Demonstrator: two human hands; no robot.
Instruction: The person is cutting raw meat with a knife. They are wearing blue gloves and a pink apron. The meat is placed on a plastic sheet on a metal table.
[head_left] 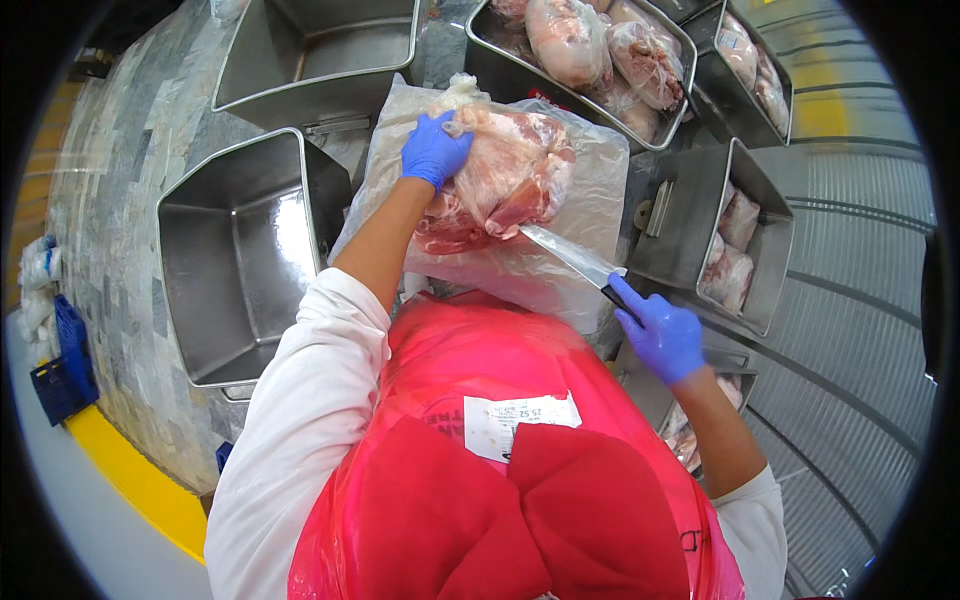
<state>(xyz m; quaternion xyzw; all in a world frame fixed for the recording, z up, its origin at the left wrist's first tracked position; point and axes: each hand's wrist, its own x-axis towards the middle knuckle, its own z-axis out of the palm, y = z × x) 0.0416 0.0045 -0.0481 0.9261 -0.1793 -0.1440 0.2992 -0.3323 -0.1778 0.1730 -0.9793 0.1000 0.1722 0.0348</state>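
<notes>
A large raw cut of meat point(515, 165), pink and red with pale fat, lies on a whitish plastic sheet point(598, 185) in front of me. At its upper left side, my left hand point(437, 150) in a blue glove is closed on the meat and its loose outer layer. My right hand point(660, 330), also gloved in blue, grips the black handle of a knife point(572, 253). The long blade points up and left. Its tip meets the lower right edge of the meat, though whether it has gone in cannot be seen.
Two deep metal tubs, one upper left point(330, 85) and one left point(235, 270), show bare insides. Another metal tub point(690, 95) at the top right holds bagged meat. More tubs of meat point(765, 240) line the right side. Blue crates point(72, 345) stand far left.
</notes>
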